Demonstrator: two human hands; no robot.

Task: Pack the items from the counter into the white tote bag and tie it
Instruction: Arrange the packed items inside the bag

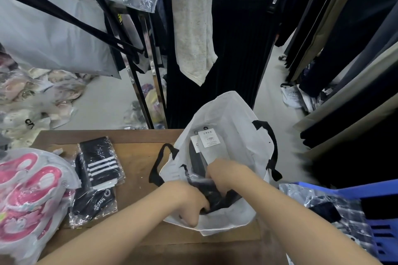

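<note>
1. Both hands are at the mouth of the white tote bag (pixel 234 113), which lies open on the right end of the wooden counter (pixel 137 152), mouth toward the near side, far end hanging past the counter's edge.
2. The left hand (pixel 189 204) is curled closed over the bag's near rim together with a black plastic-wrapped item (pixel 213 195); how much of each it grips, I cannot tell.
3. The right hand (pixel 224 169) is inside the opening, fingers bent onto the same black item, pressing it in. Exact finger spread is hidden by the plastic.
4. Already in the bag: a dark garment with white tags (pixel 207 137) showing toward the far end.
5. Still to pack, by my reading: the striped black socks (pixel 101 163) and another black packet (pixel 94 206), both on the counter well left of the bag, long axes running near to far.
6. The key relation: those packets lie left of both hands, so the left hand is the nearer one for the next reach.
7. A pink-printed bag (pixel 28 195) sits at far left; whether it gets packed is unclear.
8. The black handles (pixel 271 148) lie loose, untied.
</note>
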